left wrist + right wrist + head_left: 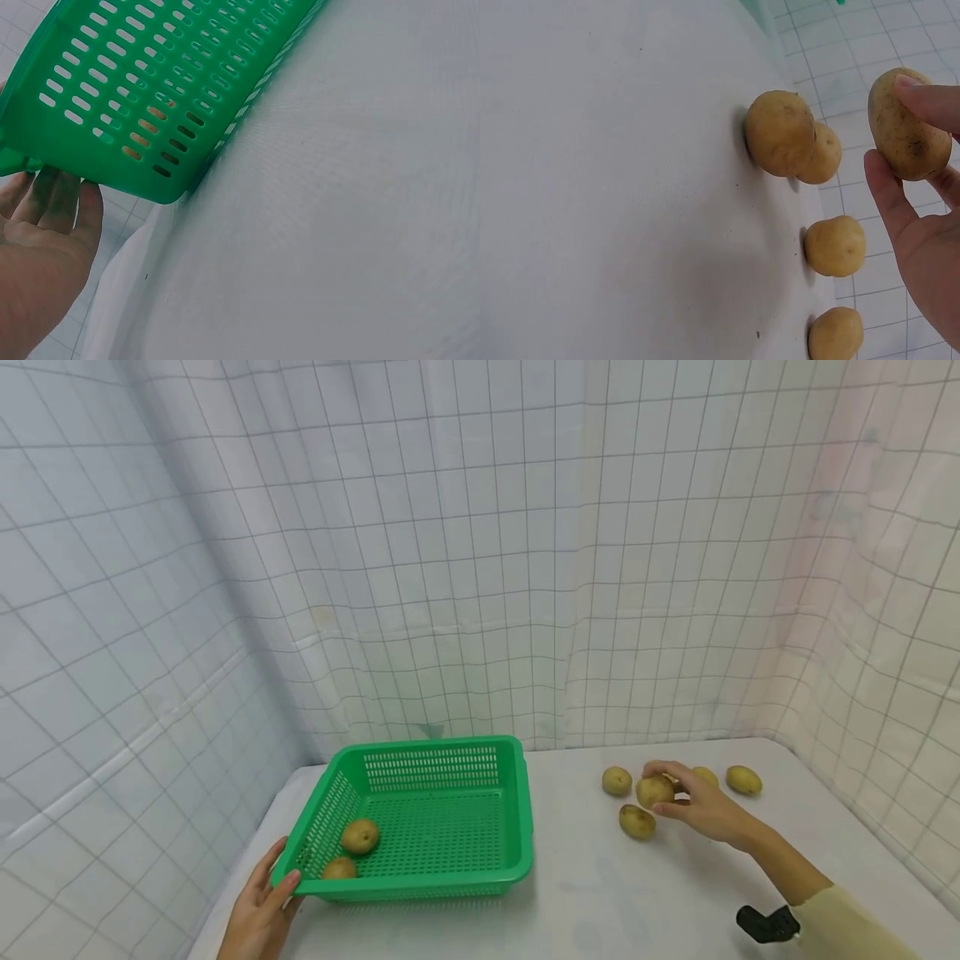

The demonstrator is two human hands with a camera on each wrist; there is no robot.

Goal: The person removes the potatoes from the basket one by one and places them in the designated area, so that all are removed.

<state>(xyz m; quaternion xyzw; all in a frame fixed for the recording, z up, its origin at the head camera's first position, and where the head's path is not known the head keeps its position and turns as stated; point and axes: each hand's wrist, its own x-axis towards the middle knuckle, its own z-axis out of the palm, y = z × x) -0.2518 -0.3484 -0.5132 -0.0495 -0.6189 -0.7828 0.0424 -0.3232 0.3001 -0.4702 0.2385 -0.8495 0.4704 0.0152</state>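
Observation:
My left hand (pixel 260 906) grips the near left corner of a green plastic basket (pixel 420 884), thumb over the rim and fingers against the outside. In the left wrist view, the fingers (pixel 88 214) curl up under the basket's rim. Two potatoes lie inside the basket: one potato (pixel 360 837) on its floor and another potato (pixel 340 868) partly hidden by the front rim. On the right, my right hand (pixel 701 806) holds a potato (pixel 907 127) between thumb and fingers, raised off the table in the right wrist view.
Around the right hand, several potatoes lie on the white table (pixel 592 893): one potato (pixel 617 781) behind, another potato (pixel 637 822) nearer, others to the right, including a potato (pixel 744 780). White grid-patterned sheeting (pixel 480 568) closes off the back and sides.

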